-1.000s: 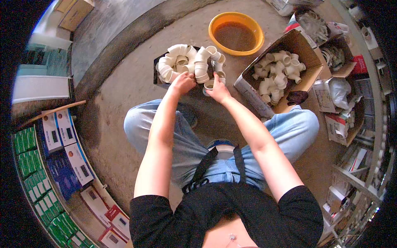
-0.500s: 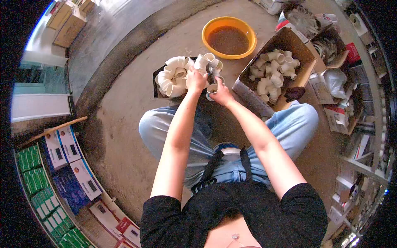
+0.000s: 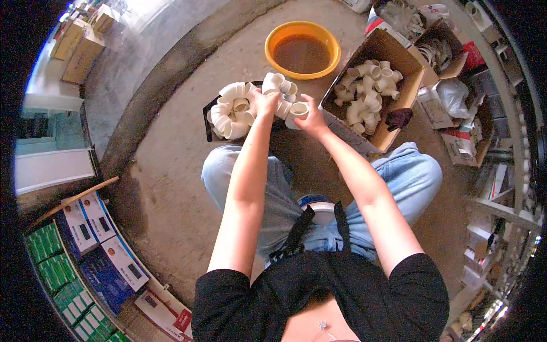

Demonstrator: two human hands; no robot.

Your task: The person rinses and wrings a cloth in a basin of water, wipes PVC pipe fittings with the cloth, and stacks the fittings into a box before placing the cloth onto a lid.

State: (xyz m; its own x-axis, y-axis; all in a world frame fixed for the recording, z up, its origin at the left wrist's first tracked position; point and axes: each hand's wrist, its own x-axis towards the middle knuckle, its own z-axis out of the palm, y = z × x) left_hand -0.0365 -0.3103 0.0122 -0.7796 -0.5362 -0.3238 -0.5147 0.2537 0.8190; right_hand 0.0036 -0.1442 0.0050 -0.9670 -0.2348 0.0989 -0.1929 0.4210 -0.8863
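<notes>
Pinches a white pipe fitting (image 3: 299, 110), open end up, between thumb and fingers of the right hand (image 3: 313, 118), near the right edge of a black holder (image 3: 208, 131) on the floor (image 3: 176, 171). Touches neighbouring white elbows (image 3: 274, 84) with the left hand (image 3: 266, 104); cannot tell whether pinching there. Has a ring of fittings (image 3: 232, 130) by the holder's left edge, a yellow basin (image 3: 305, 74) beyond, a cardboard box (image 3: 411, 60) rightward, 2 bent knees (image 3: 407, 174) below.

Your hands (image 3: 313, 119) touch smooth plastic pipe elbows (image 3: 232, 91); beyond them is a glossy plastic basin (image 3: 302, 75), to their right a matt cardboard box (image 3: 399, 57), beneath them a rough, concrete-like floor (image 3: 171, 159).
</notes>
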